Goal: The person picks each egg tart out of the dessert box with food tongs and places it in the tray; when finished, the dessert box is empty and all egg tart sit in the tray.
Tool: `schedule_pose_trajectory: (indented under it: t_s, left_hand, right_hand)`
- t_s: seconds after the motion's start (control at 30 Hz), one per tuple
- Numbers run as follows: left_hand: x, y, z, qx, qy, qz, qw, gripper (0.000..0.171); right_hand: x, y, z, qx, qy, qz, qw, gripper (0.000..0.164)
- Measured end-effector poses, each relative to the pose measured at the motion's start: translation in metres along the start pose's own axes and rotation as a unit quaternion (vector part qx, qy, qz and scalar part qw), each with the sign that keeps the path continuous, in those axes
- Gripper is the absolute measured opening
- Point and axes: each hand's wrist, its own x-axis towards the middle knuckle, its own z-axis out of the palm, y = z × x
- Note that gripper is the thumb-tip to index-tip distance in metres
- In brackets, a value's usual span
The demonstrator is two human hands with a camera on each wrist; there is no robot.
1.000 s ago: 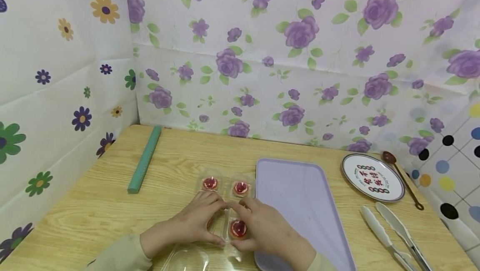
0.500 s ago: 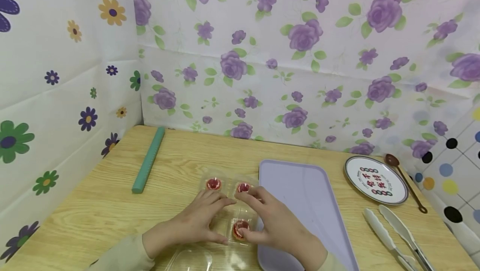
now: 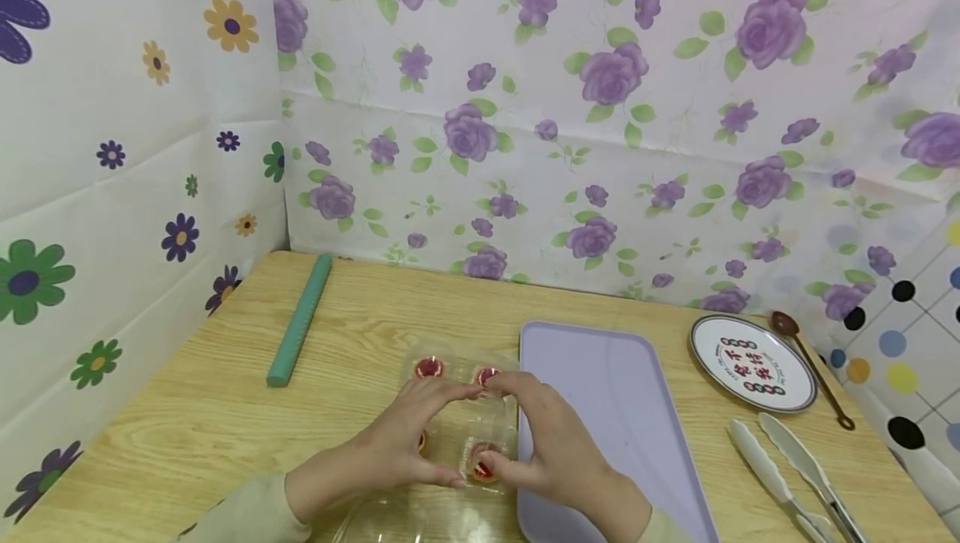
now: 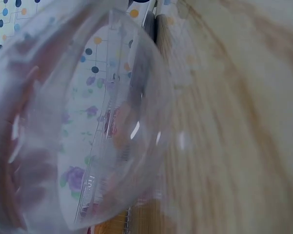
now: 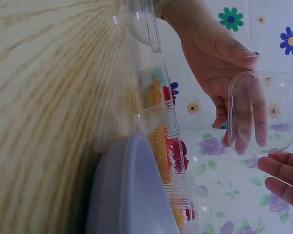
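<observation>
My right hand (image 3: 558, 447) holds a clear plastic lid (image 5: 278, 97) by its edges, thumb on one side and fingers on the other, in the right wrist view. Through the lid show the fingers of my left hand (image 5: 210, 53); whether they touch it I cannot tell. In the head view my left hand (image 3: 378, 447) arches beside the right, thumb and fingers apart. Below both hands lie small red-topped tarts (image 3: 430, 369) in a clear compartment tray (image 5: 161, 146); my left hand hides part of them. Another clear domed cover (image 3: 382, 522) lies by my left wrist.
A lilac tray (image 3: 600, 409) stands right of the tarts. Farther right are tongs (image 3: 795, 468), a white plate (image 3: 753, 364) with red lettering and a brown spoon (image 3: 813, 368). A green bar (image 3: 300, 322) lies at the left. Patterned sheets (image 3: 465, 126) close off the back and sides.
My right hand has moved a little away from the left and spread its thumb and fingers wider. The left hand has stayed nearly in place. The head view has shifted slightly.
</observation>
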Motion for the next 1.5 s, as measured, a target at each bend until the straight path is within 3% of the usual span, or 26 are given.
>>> schedule_pose_trajectory:
  t_s: [0.17,0.37,0.53,0.73,1.0,1.23,1.5]
  left_hand:
    - [-0.001,0.002,0.000,-0.020,0.003,0.001,0.9998,0.088]
    - [-0.002,0.006,-0.001,-0.047,-0.013,-0.028,0.9984,0.086]
    - [-0.002,0.008,-0.002,-0.056,-0.014,-0.048,0.9972,0.084]
    - [-0.002,0.010,-0.007,-0.032,-0.013,-0.047,0.9983,0.082]
    - [-0.001,0.017,-0.017,0.023,-0.019,-0.032,0.9991,0.083]
    - [-0.004,0.020,-0.019,0.058,-0.033,-0.013,0.9977,0.083]
    - [-0.007,0.027,-0.011,0.129,-0.076,0.042,0.9878,0.081]
  right_hand:
    - [-0.003,0.001,0.002,0.051,0.008,0.018,0.998,0.061]
    - [-0.006,0.003,0.004,0.124,0.012,0.029,0.992,0.060]
    - [-0.010,0.003,0.003,0.136,0.004,0.038,0.990,0.061]
    - [-0.013,0.002,-0.002,0.145,-0.001,0.032,0.989,0.064]
    - [-0.020,-0.002,-0.011,0.084,-0.010,0.020,0.996,0.064]
    - [-0.031,-0.008,-0.016,0.037,-0.065,0.038,0.996,0.072]
    - [-0.050,-0.014,-0.014,-0.021,-0.095,0.030,0.995,0.061]
